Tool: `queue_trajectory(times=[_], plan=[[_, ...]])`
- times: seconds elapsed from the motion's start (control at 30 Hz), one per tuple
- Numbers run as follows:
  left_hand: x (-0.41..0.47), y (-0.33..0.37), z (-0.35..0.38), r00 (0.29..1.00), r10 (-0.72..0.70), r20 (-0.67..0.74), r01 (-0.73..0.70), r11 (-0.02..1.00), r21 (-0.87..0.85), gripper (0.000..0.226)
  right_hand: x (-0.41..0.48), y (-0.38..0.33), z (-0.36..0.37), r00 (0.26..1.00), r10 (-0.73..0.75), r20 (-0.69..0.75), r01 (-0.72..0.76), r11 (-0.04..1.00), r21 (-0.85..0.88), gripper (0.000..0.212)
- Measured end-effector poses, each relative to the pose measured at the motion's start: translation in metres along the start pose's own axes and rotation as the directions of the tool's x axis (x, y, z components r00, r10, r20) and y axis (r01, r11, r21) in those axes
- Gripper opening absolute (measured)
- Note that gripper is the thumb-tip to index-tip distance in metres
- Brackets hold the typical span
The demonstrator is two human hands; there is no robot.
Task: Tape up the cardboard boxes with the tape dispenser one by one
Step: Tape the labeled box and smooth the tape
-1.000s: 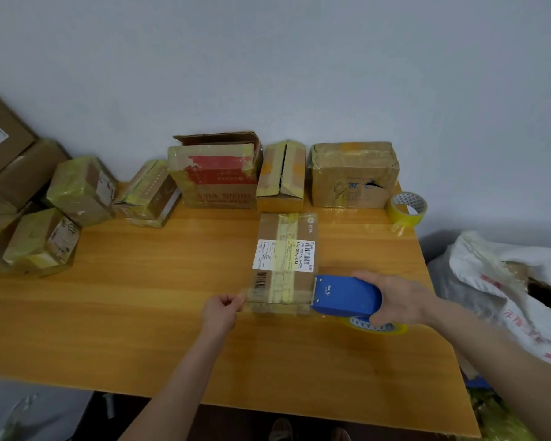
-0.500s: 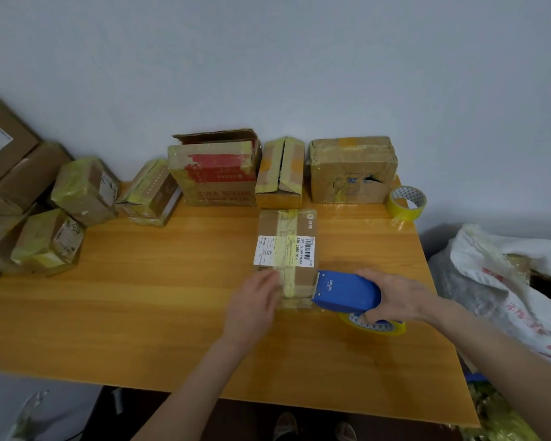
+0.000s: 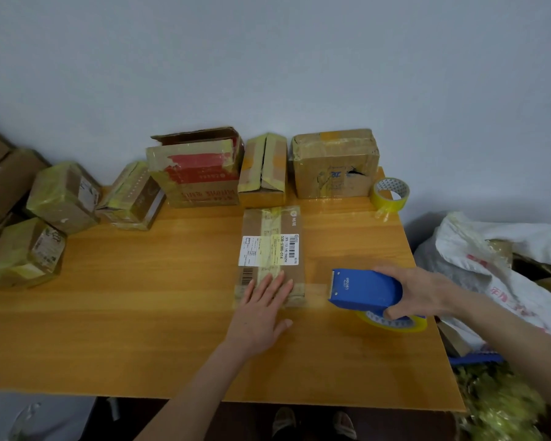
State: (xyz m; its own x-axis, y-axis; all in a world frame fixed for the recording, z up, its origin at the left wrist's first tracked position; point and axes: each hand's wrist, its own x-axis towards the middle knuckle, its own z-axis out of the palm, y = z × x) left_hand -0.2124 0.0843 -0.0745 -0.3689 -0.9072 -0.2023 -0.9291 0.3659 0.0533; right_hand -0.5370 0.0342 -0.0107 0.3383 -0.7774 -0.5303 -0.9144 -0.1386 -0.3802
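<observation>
1. Head view, left hand [image 3: 261, 310]: fingers straight and laid flat, pressing down on the near end of the cardboard box [image 3: 271, 249]. It grasps nothing.
2. Right hand [image 3: 423, 291]: fingers curled round the blue tape dispenser [image 3: 363, 289], which sits to the right of the left fingertips and clear of the box.
3. Tape strip [image 3: 315, 286]: a clear band seems to run from under the left fingers, past the box's right edge, to the dispenser's mouth. It is faint, so its exact line is hard to tell.
4. Box: lies flat on the table [image 3: 140, 313], label up, beneath and beyond the left fingers.
5. Risk, box shifting: if the rightward pull outweighs the press of the left fingers, the light box would likely slide or pivot toward the right hand, and the band would land crooked.
6. Risk, tape lifting: a hard tug could peel the stuck end out from under the left fingers.
7. Risk, poor cut: slack at the blade could leave a ragged tear, or let the loose strip fold onto itself or stick to the table between the two hands.
</observation>
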Motion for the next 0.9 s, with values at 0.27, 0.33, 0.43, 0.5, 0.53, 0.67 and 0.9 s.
queue_trajectory(times=[0.27, 0.33, 0.43, 0.5, 0.53, 0.67, 0.9], plan=[[0.002, 0.003, 0.001, 1.000, 0.011, 0.027, -0.011, 1.000, 0.002, 0.081, 0.028, -0.048, 0.015, 0.996, -0.024, 0.082, 0.048, 0.950, -0.309, 0.053], [0.002, 0.004, 0.000, 1.000, 0.017, 0.011, -0.017, 1.000, 0.014, 0.080, 0.035, -0.054, 0.014, 0.996, -0.016, 0.087, 0.044, 0.944, -0.326, 0.052], [0.003, 0.004, 0.000, 0.999, 0.041, -0.028, -0.041, 0.999, 0.011, 0.081, 0.040, -0.058, 0.011, 0.995, 0.001, 0.102, 0.035, 0.935, -0.352, 0.055], [0.002, 0.005, -0.002, 0.999, 0.034, -0.020, -0.034, 0.999, 0.019, 0.081, 0.043, -0.059, 0.008, 0.992, 0.018, 0.125, 0.024, 0.944, -0.330, 0.055], [0.002, 0.004, 0.000, 1.000, 0.028, -0.004, -0.028, 1.000, 0.012, 0.081, 0.044, -0.060, 0.007, 0.989, 0.032, 0.143, 0.014, 0.951, -0.310, 0.055], [0.001, 0.001, 0.000, 0.999, 0.047, 0.013, -0.047, 0.999, 0.021, 0.078, 0.050, -0.063, 0.006, 0.988, 0.115, 0.106, -0.082, 0.959, -0.272, 0.056], [0.002, 0.007, -0.015, 0.998, -0.020, -0.065, 0.010, 0.988, -0.155, 0.079, 0.055, -0.041, -0.013, 0.977, 0.193, -0.095, -0.151, 0.930, 0.335, 0.053]])
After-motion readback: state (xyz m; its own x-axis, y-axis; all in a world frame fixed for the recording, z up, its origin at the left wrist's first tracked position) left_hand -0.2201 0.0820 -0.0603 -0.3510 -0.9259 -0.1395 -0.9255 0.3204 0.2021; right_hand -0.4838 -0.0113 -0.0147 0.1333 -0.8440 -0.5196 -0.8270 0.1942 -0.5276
